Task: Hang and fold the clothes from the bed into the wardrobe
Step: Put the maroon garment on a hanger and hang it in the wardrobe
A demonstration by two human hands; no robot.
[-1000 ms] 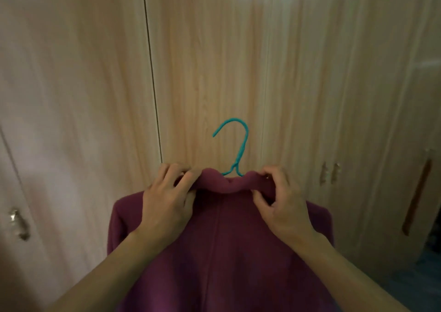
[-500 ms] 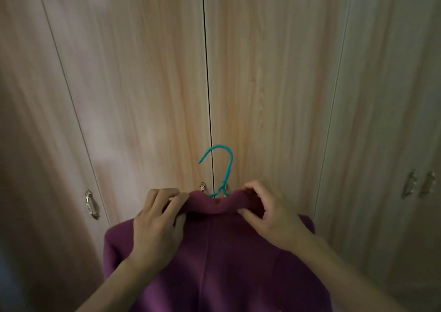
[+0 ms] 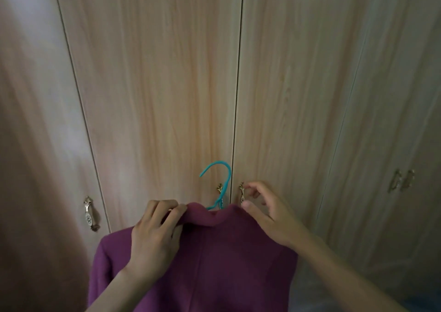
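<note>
Head view, and we're right up against the pale wood-grain wardrobe doors (image 3: 155, 84), all of them closed. Front and centre is the thin teal wire hanger (image 3: 226, 180), its hook standing upright and curling over to the left. Directly below the hook hangs the plum-purple knitted garment (image 3: 214, 264), its collar rolled up around the hanger's neck, the body dropping out of the bottom of the frame.

Left hand (image 3: 155, 237), down and left of the hook: fingers curled over the collar's left end, pinching the fabric. That hand is carrying the garment.

Right hand (image 3: 272, 218), down and right of the hook, is off the cloth, wrist resting against the collar's right shoulder. Its forefinger (image 3: 253, 185) and thumb (image 3: 249, 206) bracket the small ornate brass handle (image 3: 241, 193) just right of the hook. Whether it is a firm pinch or just a touch, I can't tell. The other fingers are loosely spread behind.

A matching brass handle (image 3: 219, 188) peeks out just behind the hanger's stem. Another handle (image 3: 88, 213) sits far left of the hook, and a blurred pair of handles (image 3: 402, 180) far right.
</note>
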